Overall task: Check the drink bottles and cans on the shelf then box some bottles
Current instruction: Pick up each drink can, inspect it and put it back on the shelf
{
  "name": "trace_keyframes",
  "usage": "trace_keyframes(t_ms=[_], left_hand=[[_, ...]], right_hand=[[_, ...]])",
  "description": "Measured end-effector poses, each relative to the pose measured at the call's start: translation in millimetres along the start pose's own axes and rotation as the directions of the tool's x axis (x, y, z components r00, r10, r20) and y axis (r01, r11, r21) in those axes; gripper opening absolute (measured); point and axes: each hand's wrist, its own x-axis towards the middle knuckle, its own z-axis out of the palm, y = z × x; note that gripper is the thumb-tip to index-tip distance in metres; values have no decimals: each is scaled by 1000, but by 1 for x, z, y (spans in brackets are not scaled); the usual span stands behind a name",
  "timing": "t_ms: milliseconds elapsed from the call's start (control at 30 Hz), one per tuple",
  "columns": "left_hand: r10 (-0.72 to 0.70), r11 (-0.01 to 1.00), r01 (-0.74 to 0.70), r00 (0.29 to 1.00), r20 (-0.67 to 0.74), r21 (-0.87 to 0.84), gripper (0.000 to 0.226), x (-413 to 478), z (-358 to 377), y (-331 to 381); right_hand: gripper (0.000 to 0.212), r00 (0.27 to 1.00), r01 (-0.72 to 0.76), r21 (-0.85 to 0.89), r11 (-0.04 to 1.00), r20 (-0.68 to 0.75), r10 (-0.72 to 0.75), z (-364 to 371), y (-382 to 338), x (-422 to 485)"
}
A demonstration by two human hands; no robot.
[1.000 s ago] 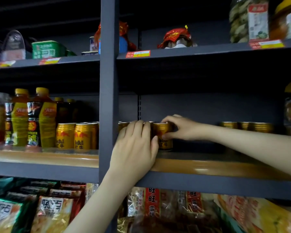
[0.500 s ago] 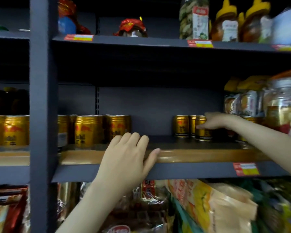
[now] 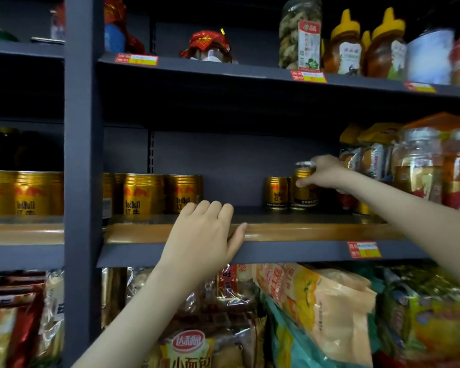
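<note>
while left hand [image 3: 202, 240] lies flat on the shelf [image 3: 290, 232], right hand [image 3: 324, 172] grips a can [image 3: 304, 193] from above.

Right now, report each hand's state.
Left hand: open, resting on the wooden shelf edge.
Right hand: closed around a gold drink can, near its top.

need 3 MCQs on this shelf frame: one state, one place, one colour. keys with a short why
1. The right hand: A open; B grips a gold can; C curled, empty.
2. The left hand rests on: A the gold can; B the right hand; C the shelf's wooden lip.
3. Caps of the squeeze bottles on the shelf above: A yellow; B green; C white.
Key: 1 B, it wraps round the can; 2 C, it lies over the lip, clear of the cans; 3 A, the pointed caps show yellow.
</note>
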Motion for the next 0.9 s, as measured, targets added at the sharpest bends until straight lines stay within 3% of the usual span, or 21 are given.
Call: trace_keyframes(t_ms=[100, 300, 400, 467, 533, 600, 667, 800, 900], left_hand=[[10, 1000, -10, 1000, 12, -1, 43, 1, -1, 1], [-29, 996, 25, 998, -47, -82, 52, -1, -6, 2], [-116, 940, 79, 989, -92, -333, 68, -12, -26, 28], [-176, 804, 140, 984, -6, -578, 82, -23, -48, 53], [-220, 571, 259, 962, 159, -779, 85, -37, -72, 75], [-290, 405, 368, 920, 264, -837, 76, -60, -86, 89], [-312, 360, 436, 890, 334, -825, 75, -94, -92, 102], [-303, 166, 588, 794, 526, -792, 77, -185, -107, 138], [-330, 181, 682, 721, 609, -709, 77, -253, -134, 171]], right_hand=[[73, 988, 96, 64, 993, -127, -87, -17, -8, -26], [55, 932, 322, 317, 892, -275, -239, -46, -27, -123], [48, 900, 413, 374, 830, -306, -310, -58, -42, -176], [52, 895, 441, 413, 797, -266, -357, -57, -50, -213], [59, 894, 447, 469, 762, -197, -403, -45, -55, -250], [65, 907, 400, 578, 711, -134, -400, -23, -50, -285], [70, 927, 308, 681, 664, -58, -371, 2, -39, -316], [80, 917, 96, 783, 614, 170, -360, 52, -10, -388], [81, 864, 33, 743, 668, 314, -393, 75, 9, -449]])
